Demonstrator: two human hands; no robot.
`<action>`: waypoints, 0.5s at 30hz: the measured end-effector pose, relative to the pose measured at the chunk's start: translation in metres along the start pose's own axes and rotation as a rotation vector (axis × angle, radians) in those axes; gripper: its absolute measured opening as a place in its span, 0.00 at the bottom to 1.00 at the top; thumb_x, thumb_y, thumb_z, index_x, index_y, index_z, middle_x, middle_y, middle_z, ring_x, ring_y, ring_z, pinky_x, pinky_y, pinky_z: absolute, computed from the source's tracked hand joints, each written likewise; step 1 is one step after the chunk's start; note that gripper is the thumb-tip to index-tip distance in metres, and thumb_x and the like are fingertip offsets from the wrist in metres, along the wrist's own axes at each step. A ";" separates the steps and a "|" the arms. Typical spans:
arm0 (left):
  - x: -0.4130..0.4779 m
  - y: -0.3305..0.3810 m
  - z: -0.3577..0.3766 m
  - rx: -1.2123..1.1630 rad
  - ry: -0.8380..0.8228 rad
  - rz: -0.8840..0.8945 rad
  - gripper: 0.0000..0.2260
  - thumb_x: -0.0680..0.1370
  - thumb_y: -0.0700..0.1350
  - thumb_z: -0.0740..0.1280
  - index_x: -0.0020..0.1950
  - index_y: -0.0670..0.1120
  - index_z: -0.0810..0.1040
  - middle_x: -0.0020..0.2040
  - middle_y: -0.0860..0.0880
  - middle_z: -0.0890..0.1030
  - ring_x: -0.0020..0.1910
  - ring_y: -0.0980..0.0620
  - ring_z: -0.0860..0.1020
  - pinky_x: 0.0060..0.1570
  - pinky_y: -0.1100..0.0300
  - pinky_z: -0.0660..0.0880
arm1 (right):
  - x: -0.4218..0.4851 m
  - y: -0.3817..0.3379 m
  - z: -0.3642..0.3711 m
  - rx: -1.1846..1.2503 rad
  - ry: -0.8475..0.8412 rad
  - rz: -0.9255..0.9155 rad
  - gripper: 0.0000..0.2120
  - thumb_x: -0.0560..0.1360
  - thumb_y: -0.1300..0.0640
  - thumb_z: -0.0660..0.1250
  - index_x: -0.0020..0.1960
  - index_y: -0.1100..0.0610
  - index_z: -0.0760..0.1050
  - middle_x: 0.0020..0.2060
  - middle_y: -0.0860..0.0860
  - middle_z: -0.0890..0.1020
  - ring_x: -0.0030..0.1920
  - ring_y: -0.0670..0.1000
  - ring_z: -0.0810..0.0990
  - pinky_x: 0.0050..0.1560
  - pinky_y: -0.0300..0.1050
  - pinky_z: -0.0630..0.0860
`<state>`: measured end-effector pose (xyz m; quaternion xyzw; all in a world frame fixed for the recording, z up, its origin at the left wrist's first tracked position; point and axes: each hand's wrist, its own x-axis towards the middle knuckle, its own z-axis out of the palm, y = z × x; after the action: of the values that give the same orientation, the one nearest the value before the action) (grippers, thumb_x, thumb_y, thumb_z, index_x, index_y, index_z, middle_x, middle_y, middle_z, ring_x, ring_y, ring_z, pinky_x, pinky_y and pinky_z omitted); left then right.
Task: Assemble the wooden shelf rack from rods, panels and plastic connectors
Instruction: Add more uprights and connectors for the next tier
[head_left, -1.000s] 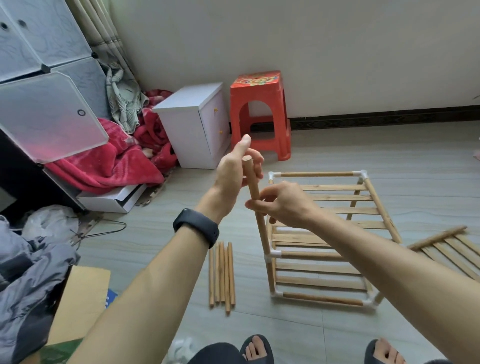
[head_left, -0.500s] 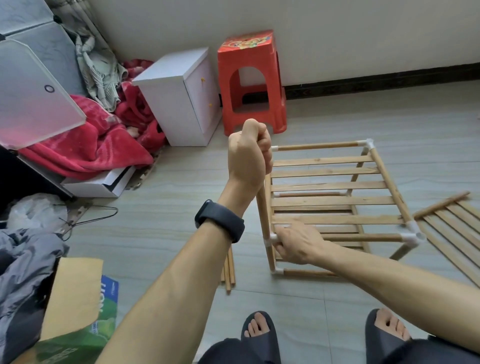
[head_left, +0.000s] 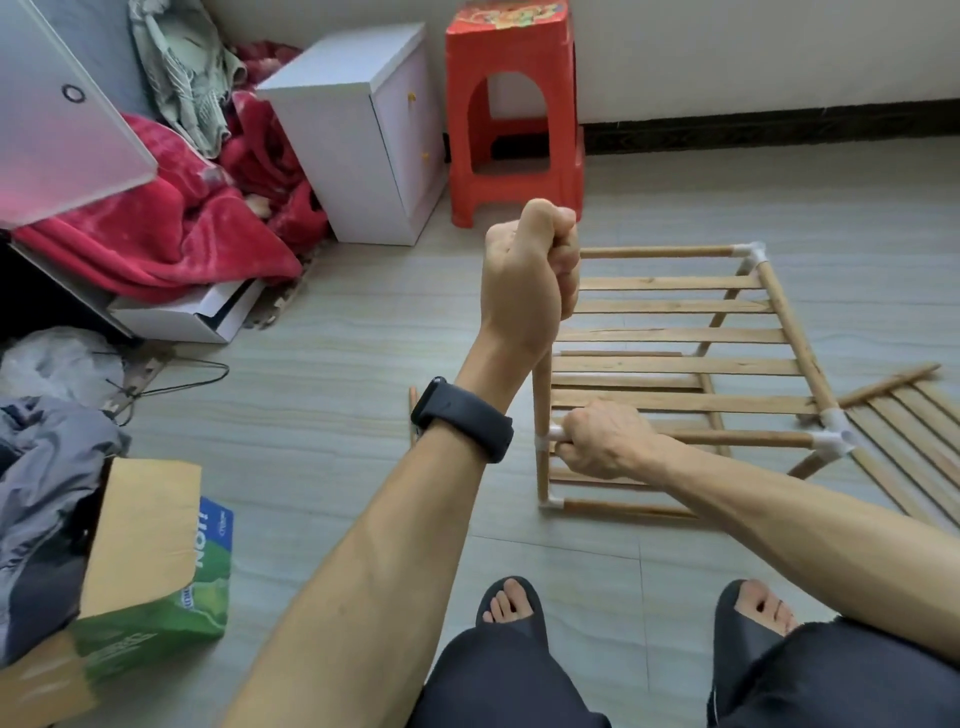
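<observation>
Left hand (head_left: 530, 275) fists the upright rod (head_left: 541, 395) at its top, I judge to press it home. My right hand (head_left: 605, 441) grips the rail (head_left: 727, 439) beside the white connector (head_left: 543, 445), bracing the rack (head_left: 675, 358) on the floor (head_left: 311, 415).

A red plastic stool (head_left: 511, 109) stood by the wall, just beside a white cabinet (head_left: 353, 135). A red blanket (head_left: 156, 223) lay heaped left of the cabinet. Nearer, a green-and-blue carton (head_left: 150, 561) sat against grey clothing (head_left: 41, 467), with a wire hanger (head_left: 176, 379) on the floor.
</observation>
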<state>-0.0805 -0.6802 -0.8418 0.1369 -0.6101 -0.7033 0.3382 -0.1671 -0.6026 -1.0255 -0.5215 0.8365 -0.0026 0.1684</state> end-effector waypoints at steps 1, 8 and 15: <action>0.000 0.000 0.000 0.012 -0.004 -0.010 0.14 0.74 0.44 0.56 0.29 0.49 0.59 0.23 0.53 0.57 0.22 0.55 0.54 0.24 0.65 0.53 | 0.001 -0.003 -0.004 -0.039 -0.020 0.046 0.13 0.79 0.50 0.62 0.36 0.51 0.71 0.34 0.50 0.78 0.33 0.51 0.75 0.35 0.45 0.72; 0.002 0.026 -0.004 0.215 0.054 -0.032 0.07 0.71 0.45 0.56 0.40 0.42 0.69 0.26 0.48 0.66 0.26 0.50 0.64 0.26 0.56 0.61 | -0.010 -0.007 -0.036 0.140 -0.088 0.049 0.08 0.79 0.52 0.66 0.43 0.47 0.68 0.40 0.46 0.75 0.38 0.45 0.73 0.33 0.40 0.65; -0.012 0.008 0.009 0.140 0.193 -0.042 0.23 0.84 0.48 0.60 0.29 0.48 0.62 0.26 0.51 0.60 0.26 0.53 0.59 0.27 0.60 0.59 | -0.013 -0.009 -0.022 0.162 -0.133 0.046 0.19 0.76 0.50 0.68 0.64 0.53 0.71 0.58 0.52 0.78 0.50 0.54 0.74 0.46 0.45 0.70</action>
<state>-0.0746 -0.6660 -0.8349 0.2403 -0.6193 -0.6493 0.3702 -0.1605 -0.5989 -0.9998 -0.4858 0.8323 -0.0316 0.2652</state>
